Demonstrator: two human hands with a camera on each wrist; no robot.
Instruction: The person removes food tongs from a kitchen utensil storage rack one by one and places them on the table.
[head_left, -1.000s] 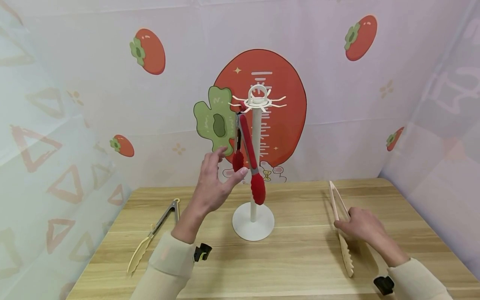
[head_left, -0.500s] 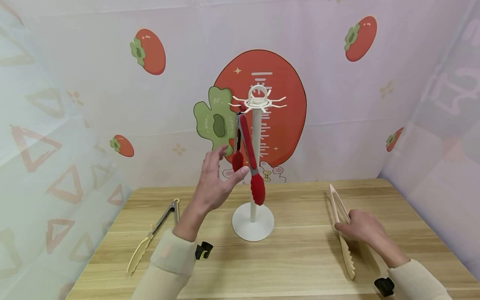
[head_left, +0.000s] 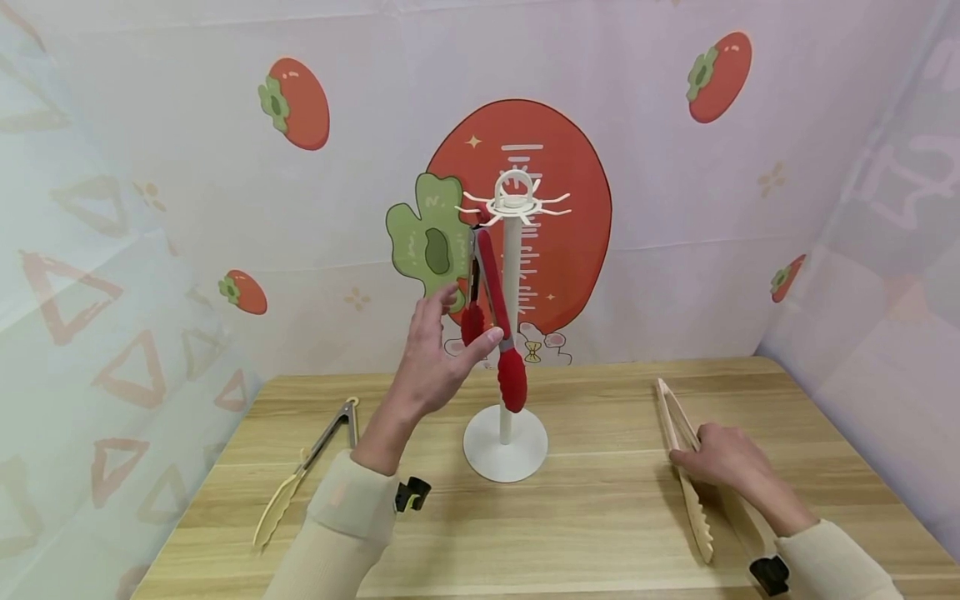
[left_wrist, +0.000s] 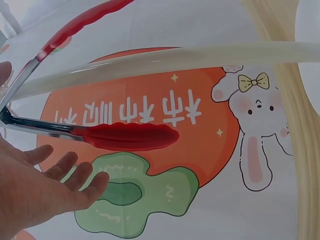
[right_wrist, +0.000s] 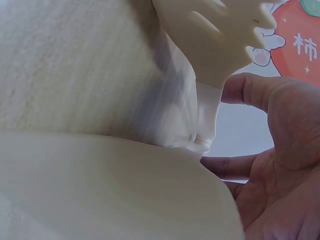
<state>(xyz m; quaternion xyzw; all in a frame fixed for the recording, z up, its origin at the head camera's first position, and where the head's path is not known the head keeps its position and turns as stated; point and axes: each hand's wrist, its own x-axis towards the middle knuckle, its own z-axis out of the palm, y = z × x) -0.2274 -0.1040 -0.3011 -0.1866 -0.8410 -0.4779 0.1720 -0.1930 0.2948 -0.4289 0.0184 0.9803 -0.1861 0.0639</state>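
Hanging from a hook at the top of the white rack [head_left: 510,250], the red tongs [head_left: 491,317] dangle on the rack's left side with their silicone tips pointing down, the lower tip just beside the post and well above the round base. The left hand [head_left: 435,367] is raised to the left of the rack, fingers straight and spread; in the head view the thumb tip meets the nearer red arm while the forefinger reaches toward the other, and the left wrist view shows the open palm [left_wrist: 35,185] just beside the red tip [left_wrist: 127,136], nothing curled round it, so this grip is open. To the right of the rack, well apart from it, the beige tongs [head_left: 686,467] lie on the bench [head_left: 562,533] with their toothed tips toward the near edge. The right hand [head_left: 723,458] rests on their middle, fingers bent over the arms; the right wrist view shows a curled finger [right_wrist: 250,90] just under the toothed tip [right_wrist: 220,35], so this grip is closed on the beige tongs. To the left of the rack, well apart, the metal tongs with yellow tips [head_left: 303,471] lie slantwise on the bench, untouched.
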